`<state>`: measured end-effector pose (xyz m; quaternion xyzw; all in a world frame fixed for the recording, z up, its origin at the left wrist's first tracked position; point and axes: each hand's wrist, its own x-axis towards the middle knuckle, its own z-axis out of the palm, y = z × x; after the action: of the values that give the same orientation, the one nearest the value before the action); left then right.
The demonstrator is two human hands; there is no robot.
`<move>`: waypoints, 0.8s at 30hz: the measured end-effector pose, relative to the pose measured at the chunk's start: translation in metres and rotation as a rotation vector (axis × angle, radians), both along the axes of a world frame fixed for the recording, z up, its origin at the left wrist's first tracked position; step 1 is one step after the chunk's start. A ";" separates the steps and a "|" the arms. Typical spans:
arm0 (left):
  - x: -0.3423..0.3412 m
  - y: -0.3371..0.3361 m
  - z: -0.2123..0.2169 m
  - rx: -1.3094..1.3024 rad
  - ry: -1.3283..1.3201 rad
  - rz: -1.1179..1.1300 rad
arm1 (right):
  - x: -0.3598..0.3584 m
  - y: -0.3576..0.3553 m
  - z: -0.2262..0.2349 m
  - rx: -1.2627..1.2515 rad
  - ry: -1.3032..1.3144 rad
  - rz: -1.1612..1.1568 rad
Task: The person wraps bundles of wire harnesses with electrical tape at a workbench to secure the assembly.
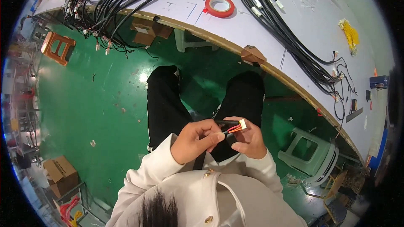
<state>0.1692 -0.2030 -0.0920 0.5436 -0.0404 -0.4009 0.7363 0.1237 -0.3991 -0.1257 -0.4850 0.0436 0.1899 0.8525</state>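
Observation:
Above my lap I hold a black cable (227,122) whose end splits into thin red, orange and yellow wires (234,129) running into a small white connector (243,124). My left hand (197,140) is closed, pinching the cable between thumb and fingers just behind the coloured wires. Curled around the connector end is my right hand (251,140); its fingers lie behind the connector and the cable, its thumb a little apart below. The fingers partly hide where the cable runs between the two hands.
Bundles of black cables (277,29) lie along the white table (181,10), some hanging over its left edge. A red tape roll (219,6) and yellow wires (350,37) are on it. Stools stand on the green floor, one pale green (304,150), one orange (59,48). A cardboard box (61,172) sits lower left.

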 end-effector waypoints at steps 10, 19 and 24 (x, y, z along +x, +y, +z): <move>0.001 0.001 0.005 0.070 -0.127 -0.055 | -0.002 0.000 0.003 0.034 0.038 0.037; 0.004 0.002 0.001 0.092 -0.217 -0.097 | 0.002 0.005 0.012 0.014 0.035 0.085; 0.002 0.000 0.002 0.161 -0.342 -0.044 | -0.005 0.007 0.002 0.106 -0.060 0.057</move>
<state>0.1708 -0.2027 -0.0905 0.6600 -0.1445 -0.3205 0.6639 0.1189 -0.3918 -0.1236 -0.4457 -0.0060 0.2013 0.8722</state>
